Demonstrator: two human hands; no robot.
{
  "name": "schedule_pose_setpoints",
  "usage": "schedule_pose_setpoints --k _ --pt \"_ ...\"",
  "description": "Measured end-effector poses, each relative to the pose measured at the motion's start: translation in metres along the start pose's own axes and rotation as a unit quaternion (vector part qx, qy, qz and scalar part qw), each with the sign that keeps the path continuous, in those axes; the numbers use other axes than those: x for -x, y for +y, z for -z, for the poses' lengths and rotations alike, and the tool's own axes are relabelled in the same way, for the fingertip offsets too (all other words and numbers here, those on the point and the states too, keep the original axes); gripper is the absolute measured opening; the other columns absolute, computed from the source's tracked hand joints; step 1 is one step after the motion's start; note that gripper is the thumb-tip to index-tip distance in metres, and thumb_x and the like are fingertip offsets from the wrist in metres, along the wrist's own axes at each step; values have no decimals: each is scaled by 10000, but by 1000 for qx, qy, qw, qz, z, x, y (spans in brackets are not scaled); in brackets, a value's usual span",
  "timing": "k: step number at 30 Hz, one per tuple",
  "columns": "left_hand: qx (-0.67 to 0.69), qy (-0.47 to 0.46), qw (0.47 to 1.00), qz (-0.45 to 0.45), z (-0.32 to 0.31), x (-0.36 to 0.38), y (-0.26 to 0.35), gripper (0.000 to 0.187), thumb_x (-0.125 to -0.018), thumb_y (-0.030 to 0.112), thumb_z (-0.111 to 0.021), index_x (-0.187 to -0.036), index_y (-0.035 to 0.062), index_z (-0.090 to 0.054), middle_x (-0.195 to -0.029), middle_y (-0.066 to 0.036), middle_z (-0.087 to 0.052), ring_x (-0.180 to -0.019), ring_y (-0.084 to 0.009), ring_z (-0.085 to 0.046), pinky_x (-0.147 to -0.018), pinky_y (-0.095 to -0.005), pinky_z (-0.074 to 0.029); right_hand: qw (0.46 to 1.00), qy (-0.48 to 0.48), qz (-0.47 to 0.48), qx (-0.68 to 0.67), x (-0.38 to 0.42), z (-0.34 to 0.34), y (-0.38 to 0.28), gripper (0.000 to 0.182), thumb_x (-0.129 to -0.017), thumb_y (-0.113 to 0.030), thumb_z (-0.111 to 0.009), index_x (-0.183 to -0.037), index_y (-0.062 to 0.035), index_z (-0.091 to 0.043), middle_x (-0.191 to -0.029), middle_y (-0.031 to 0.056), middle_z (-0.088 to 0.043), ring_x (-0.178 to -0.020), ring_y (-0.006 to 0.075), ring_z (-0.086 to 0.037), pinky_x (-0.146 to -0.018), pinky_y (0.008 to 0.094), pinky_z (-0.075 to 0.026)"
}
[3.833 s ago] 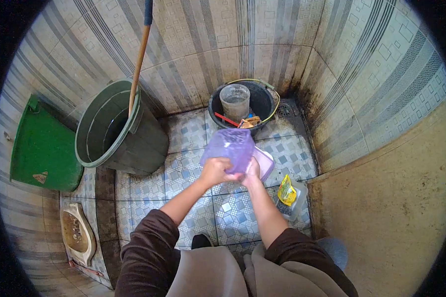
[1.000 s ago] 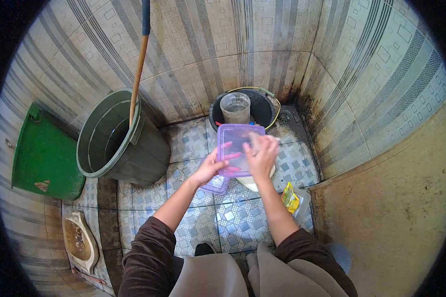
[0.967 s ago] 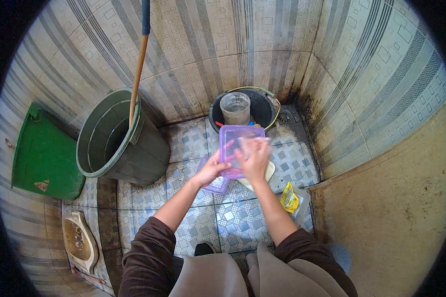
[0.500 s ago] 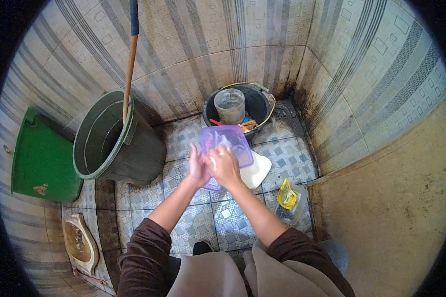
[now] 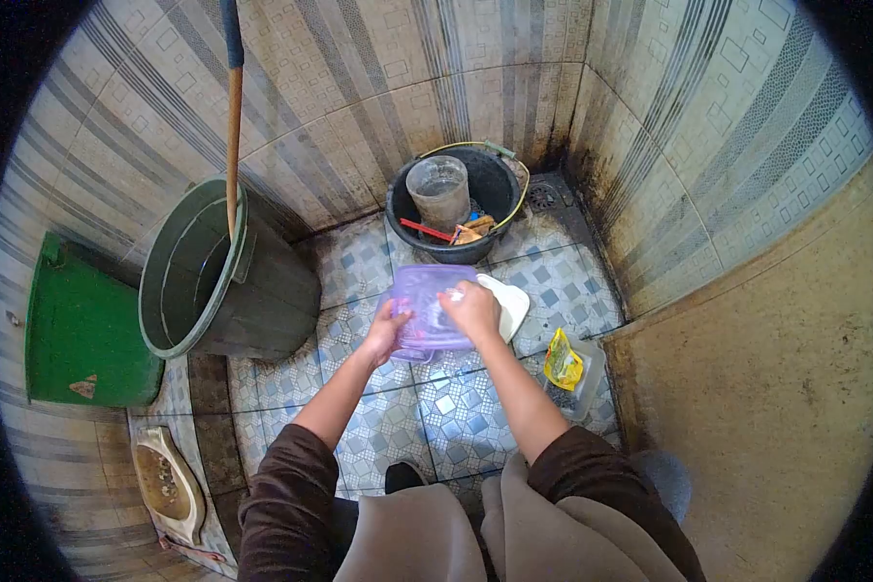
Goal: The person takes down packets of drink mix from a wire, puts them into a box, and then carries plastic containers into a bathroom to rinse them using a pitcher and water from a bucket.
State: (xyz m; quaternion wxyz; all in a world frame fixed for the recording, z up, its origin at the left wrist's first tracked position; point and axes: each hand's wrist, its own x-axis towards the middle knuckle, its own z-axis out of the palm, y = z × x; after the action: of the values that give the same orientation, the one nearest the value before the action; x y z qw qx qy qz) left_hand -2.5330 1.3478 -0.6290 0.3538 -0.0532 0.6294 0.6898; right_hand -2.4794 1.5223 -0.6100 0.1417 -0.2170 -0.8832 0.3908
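My left hand (image 5: 386,330) grips the left edge of a translucent purple plastic container (image 5: 423,299), held level above the tiled floor. My right hand (image 5: 472,307) is pressed into the container's right side, fingers curled over something pale that I cannot make out. A white lid or plate (image 5: 510,303) lies on the floor just right of the container, partly hidden by my right hand. Dark brown sleeves cover both forearms near the elbows.
A black bucket (image 5: 500,184) at the back holds a clear plastic jug (image 5: 437,192) and small items. A large dark-green bin (image 5: 213,281) with a stick (image 5: 233,116) stands left, beside a green lid (image 5: 82,330). A yellow packet in a clear tub (image 5: 565,369) sits right.
The purple container has been lowered and tilted from upright to level. My right hand has moved across it from the upper right toward its middle. The view has shifted slightly.
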Motion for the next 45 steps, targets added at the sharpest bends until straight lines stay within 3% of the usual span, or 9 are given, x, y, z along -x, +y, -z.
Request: schedule_pose_setpoints --k 5,12,23,25,28,30,33,39,45 --pt "10 145 989 36 88 -18 -48 307 -805 133 -520 -1073 92 -377 -922 -59 -526 -688 -200 -578 -545 -382 -515 967 8 -219 126 -16 0 64 395 -651 -193 -568 -1040 -199 -501 -939 168 -527 -833 325 -539 -711 412 -444" --pt "-106 224 961 122 98 -10 -69 583 -723 89 -592 -1181 91 -231 -1041 -102 -484 -819 -242 -562 -569 -414 -522 919 -130 -343 141 -31 -23 130 524 -664 -279 -606 -1084 -18 -433 -1053 182 -498 -968 305 -512 -796 375 -437" --pt "-393 361 841 91 52 -16 -64 764 -632 157 -643 -1258 53 -217 -1222 -234 -276 -1073 -342 -380 -895 -413 -341 946 -49 -319 -14 -46 -20 140 437 -621 -214 -691 -1001 -95 -512 -988 119 -528 -907 238 -538 -714 350 -439" --pt "-423 391 814 72 38 -15 -48 762 -627 179 -647 -1252 45 -232 -1229 -248 -253 -1088 -341 -360 -917 -385 -313 994 -18 -101 22 -44 6 115 294 -617 -157 -685 -882 -121 -564 -909 82 -530 -848 263 -533 -708 350 -433" --pt "-435 330 831 -109 29 -25 -35 772 -622 217 -666 -1250 53 -248 -1232 -210 -274 -1107 -325 -332 -913 -385 -312 998 -57 33 -1 -50 41 92 242 -588 -40 -659 -801 -121 -578 -834 54 -536 -808 252 -534 -682 342 -428" --pt "-305 49 936 -171 16 -34 -26 744 -659 300 -650 -1254 82 -260 -1258 -152 -278 -1161 -303 -273 -943 -379 -271 989 -92 111 13 -55 61 73 242 -556 19 -639 -754 -108 -581 -802 54 -537 -791 257 -533 -669 337 -426" --pt "-105 -107 988 22 -29 -7 3 642 -762 378 -543 -1280 140 -248 -1309 -78 -252 -1196 -246 -250 -951 -352 -260 977 -129 170 -8 -59 89 40 251 -553 35 -635 -758 -99 -585 -813 55 -539 -803 256 -533 -673 338 -423" --pt "107 -283 953 -4 -41 6 3 893 -687 487 -592 -1331 236 -27 -1352 -58 -161 -1238 -218 -179 -977 -422 -208 924 -256 237 -155 -55 119 -20 215 -575 47 -632 -753 -48 -560 -834 36 -479 -856 174 -485 -753 280 -384" --pt "147 -273 950 -46 -44 17 18 871 -680 504 -586 -1318 245 -52 -1333 -38 -191 -1206 -225 -243 -956 -425 -262 907 -102 223 -341 -45 64 -44 312 -671 -84 -596 -975 -22 -566 -1028 98 -525 -1048 197 -435 -902 299 -310"
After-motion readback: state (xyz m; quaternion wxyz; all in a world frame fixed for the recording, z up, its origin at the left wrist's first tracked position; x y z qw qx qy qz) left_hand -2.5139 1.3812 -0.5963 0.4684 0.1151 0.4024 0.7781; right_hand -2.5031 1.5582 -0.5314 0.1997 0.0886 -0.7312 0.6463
